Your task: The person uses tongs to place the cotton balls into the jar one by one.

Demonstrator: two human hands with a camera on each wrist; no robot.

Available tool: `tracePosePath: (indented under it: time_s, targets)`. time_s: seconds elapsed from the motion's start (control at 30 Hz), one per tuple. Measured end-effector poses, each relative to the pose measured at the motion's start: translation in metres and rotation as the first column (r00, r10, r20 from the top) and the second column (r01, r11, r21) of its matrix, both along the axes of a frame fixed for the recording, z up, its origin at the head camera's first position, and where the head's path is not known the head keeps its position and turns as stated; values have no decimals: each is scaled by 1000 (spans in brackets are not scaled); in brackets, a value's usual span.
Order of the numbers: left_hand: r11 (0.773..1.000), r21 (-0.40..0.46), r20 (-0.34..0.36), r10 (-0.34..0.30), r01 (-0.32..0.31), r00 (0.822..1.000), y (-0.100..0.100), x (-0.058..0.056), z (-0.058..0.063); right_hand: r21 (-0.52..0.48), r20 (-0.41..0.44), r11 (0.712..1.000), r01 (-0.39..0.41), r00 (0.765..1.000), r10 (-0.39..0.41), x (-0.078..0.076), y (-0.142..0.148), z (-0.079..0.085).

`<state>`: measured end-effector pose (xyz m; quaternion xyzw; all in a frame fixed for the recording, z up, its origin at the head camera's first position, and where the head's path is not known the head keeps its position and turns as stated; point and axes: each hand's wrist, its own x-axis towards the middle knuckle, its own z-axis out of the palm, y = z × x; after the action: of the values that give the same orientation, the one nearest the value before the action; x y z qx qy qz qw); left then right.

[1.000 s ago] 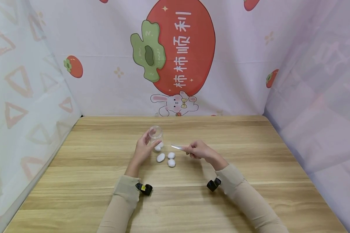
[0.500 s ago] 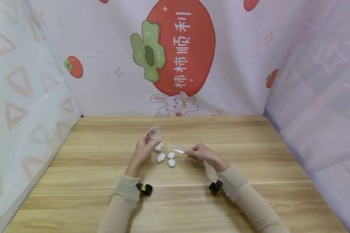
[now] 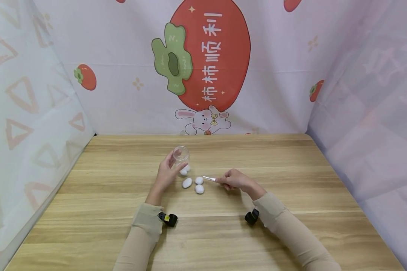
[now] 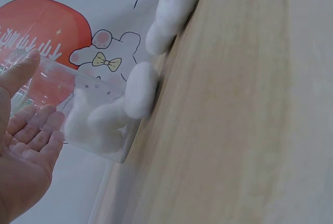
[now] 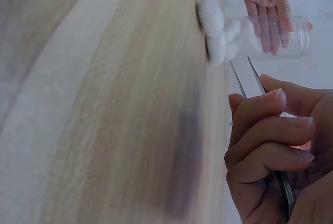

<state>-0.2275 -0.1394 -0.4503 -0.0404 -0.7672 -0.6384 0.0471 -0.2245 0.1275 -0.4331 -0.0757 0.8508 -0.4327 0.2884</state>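
A clear jar (image 3: 181, 159) with its mouth open stands upright on the wooden table (image 3: 129, 233). My left hand (image 3: 166, 174) holds it from the left, thumb and fingers on either side of the wall. White cotton balls (image 4: 101, 122) lie in its bottom. Outside, to the jar's near right, sit three loose cotton balls: one oval ball (image 3: 187, 183) alone, and a far ball (image 3: 199, 180) touching a near ball (image 3: 199, 189). My right hand (image 3: 235, 180) grips metal tweezers (image 5: 238, 76), their tips apart and nothing between them. In the head view, the tips are just right of the far ball.
A printed curtain (image 3: 122, 101) hangs behind the table's back edge, and more cloth hangs at both sides. Each wrist bears a small black camera, the left camera (image 3: 169, 219) and the right camera (image 3: 252, 216).
My right hand has come slightly nearer to me, and the tweezers have moved down from beyond the loose cotton balls to beside the far one. The left hand and jar stay in place.
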Motion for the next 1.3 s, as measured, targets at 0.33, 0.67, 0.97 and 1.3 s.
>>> tracePosePath:
  time_s: [0.33,0.67,0.97,1.3]
  targets:
    - [1000,-16,12,10,-10,1000,-1,1,2,46,42,999,-4,999,2,0,-3,-3]
    - [1000,-9,9,-6,6,1000,-1,0,1,49,54,999,-5,999,3,-1,-6,-7]
    - [1000,-4,9,0,0,1000,0,-2,0,60,57,998,-2,998,-1,-5,-10,-12]
    - [1000,9,6,2,-2,1000,-1,-2,-2,51,65,999,10,998,-14,-4,-18,-13]
